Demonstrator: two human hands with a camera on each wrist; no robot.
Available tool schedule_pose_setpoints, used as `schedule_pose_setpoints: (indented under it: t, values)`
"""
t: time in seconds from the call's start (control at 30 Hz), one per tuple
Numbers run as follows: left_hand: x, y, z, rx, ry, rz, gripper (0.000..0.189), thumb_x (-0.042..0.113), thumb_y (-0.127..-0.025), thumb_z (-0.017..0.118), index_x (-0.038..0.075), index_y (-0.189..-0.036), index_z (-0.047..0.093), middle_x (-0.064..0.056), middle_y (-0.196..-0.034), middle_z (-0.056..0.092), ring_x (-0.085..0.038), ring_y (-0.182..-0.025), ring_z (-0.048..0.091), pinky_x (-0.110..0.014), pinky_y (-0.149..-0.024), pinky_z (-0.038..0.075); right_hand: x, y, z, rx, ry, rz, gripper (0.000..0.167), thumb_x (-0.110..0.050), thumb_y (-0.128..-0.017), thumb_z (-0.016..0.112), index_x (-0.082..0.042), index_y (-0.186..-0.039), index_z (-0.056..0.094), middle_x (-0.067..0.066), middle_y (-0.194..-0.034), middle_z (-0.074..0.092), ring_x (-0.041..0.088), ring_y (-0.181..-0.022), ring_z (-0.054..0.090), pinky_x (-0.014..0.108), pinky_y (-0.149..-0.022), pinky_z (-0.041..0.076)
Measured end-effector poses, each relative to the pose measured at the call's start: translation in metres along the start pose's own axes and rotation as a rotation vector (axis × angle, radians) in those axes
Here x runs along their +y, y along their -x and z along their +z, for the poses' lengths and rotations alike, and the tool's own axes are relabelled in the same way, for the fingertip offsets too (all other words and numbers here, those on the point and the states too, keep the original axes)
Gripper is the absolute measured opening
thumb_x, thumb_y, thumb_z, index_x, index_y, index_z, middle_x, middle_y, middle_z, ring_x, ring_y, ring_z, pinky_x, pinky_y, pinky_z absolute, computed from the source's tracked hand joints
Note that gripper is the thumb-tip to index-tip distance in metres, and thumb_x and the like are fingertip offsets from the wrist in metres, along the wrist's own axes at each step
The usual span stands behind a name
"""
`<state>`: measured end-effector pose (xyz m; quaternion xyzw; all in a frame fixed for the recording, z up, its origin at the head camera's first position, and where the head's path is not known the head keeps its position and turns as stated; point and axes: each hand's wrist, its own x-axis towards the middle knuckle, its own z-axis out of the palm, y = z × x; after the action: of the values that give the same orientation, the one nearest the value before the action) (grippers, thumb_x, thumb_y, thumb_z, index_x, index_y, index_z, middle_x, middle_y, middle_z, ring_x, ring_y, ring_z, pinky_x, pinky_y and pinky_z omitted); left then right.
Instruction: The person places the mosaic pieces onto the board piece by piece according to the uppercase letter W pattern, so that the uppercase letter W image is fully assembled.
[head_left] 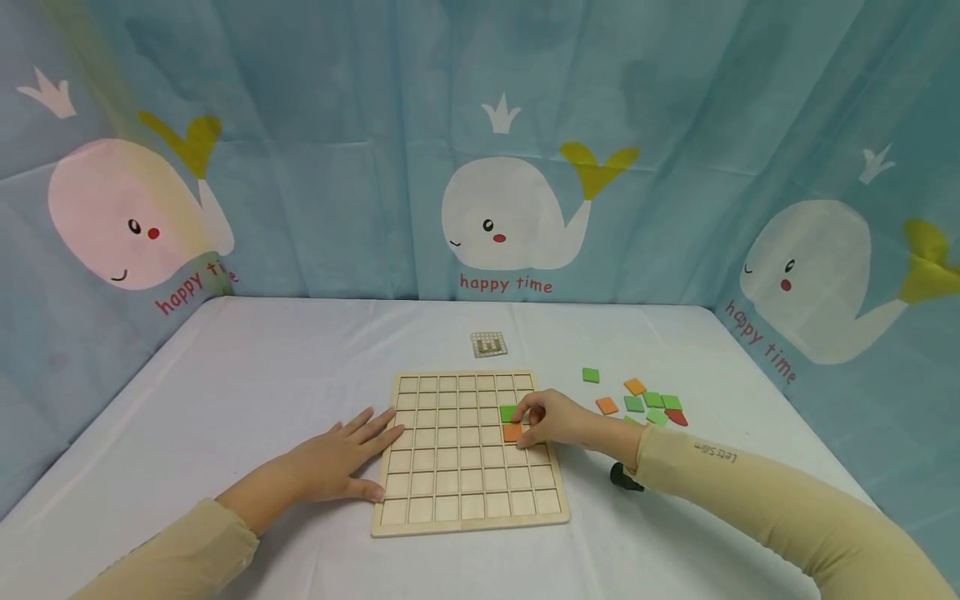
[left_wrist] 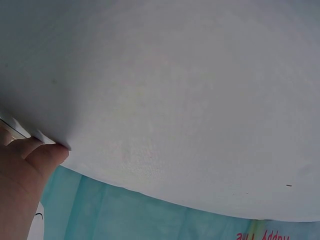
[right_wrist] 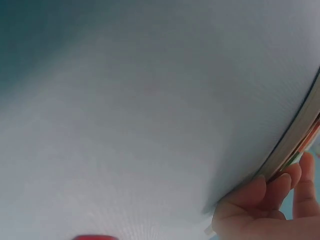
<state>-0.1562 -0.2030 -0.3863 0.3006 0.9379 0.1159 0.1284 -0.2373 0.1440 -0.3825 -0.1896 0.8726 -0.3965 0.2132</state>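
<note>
A wooden grid board (head_left: 460, 460) lies flat on the white table. My left hand (head_left: 337, 458) rests at its left edge, fingers spread, the fingertips and thumb touching the rim. On the right side of the grid my right hand (head_left: 551, 418) holds an orange square tile (head_left: 512, 432) between thumb and index finger, at a cell. Directly behind that tile is a green square tile (head_left: 507, 413) in the grid, partly covered by the fingers. In the right wrist view the fingers (right_wrist: 305, 192) curl at the board's edge, with orange and green slivers just beyond them.
Right of the board lie loose tiles: a lone green one (head_left: 591, 375), an orange one (head_left: 607, 406), several more greens (head_left: 653, 400) and a red piece (head_left: 677, 417). A small patterned card (head_left: 489, 344) lies behind the board. A dark object (head_left: 624, 477) sits under the right forearm.
</note>
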Motion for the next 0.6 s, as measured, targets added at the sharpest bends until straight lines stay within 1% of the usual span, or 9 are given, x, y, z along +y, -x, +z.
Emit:
schedule_pose_setpoints:
  t: [0.13, 0.3, 0.47, 0.6]
  values:
    - [0.000, 0.000, 0.000, 0.001, -0.002, -0.002, 0.095, 0.066, -0.084, 0.054, 0.006, -0.153, 0.029, -0.019, -0.160, 0.015, -0.048, -0.142, 0.015, -0.069, -0.104, 0.024, -0.002, 0.000, -0.001, 0.004, -0.026, 0.028, 0.026, -0.004, -0.077, 0.082, -0.005, -0.101, 0.069, 0.003, -0.073, 0.051, 0.015, -0.064, 0.042, 0.024, -0.056, 0.035]
    - [-0.001, 0.000, 0.001, -0.001, -0.006, -0.005, 0.095, 0.067, -0.084, 0.053, 0.007, -0.153, 0.029, -0.018, -0.160, 0.015, -0.047, -0.142, 0.015, -0.069, -0.104, 0.024, -0.002, 0.000, -0.005, 0.008, -0.047, 0.039, 0.024, -0.003, -0.079, 0.080, -0.004, -0.100, 0.070, 0.003, -0.074, 0.052, 0.014, -0.063, 0.043, 0.024, -0.056, 0.035]
    - [-0.001, -0.001, 0.002, 0.002, -0.008, -0.005, 0.095, 0.067, -0.084, 0.054, 0.007, -0.153, 0.030, -0.018, -0.160, 0.015, -0.048, -0.142, 0.015, -0.069, -0.103, 0.025, -0.001, 0.002, -0.013, 0.016, -0.061, 0.017, 0.024, -0.005, -0.081, 0.078, -0.003, -0.103, 0.069, 0.002, -0.074, 0.054, 0.014, -0.065, 0.044, 0.026, -0.058, 0.037]
    - [-0.001, 0.000, 0.002, -0.003, -0.003, -0.010, 0.095, 0.067, -0.084, 0.054, 0.007, -0.153, 0.030, -0.018, -0.160, 0.015, -0.048, -0.142, 0.015, -0.069, -0.104, 0.024, -0.001, 0.005, -0.026, 0.035, -0.083, 0.003, 0.025, -0.007, -0.084, 0.076, -0.001, -0.107, 0.068, 0.002, -0.074, 0.052, 0.015, -0.067, 0.044, 0.028, -0.060, 0.038]
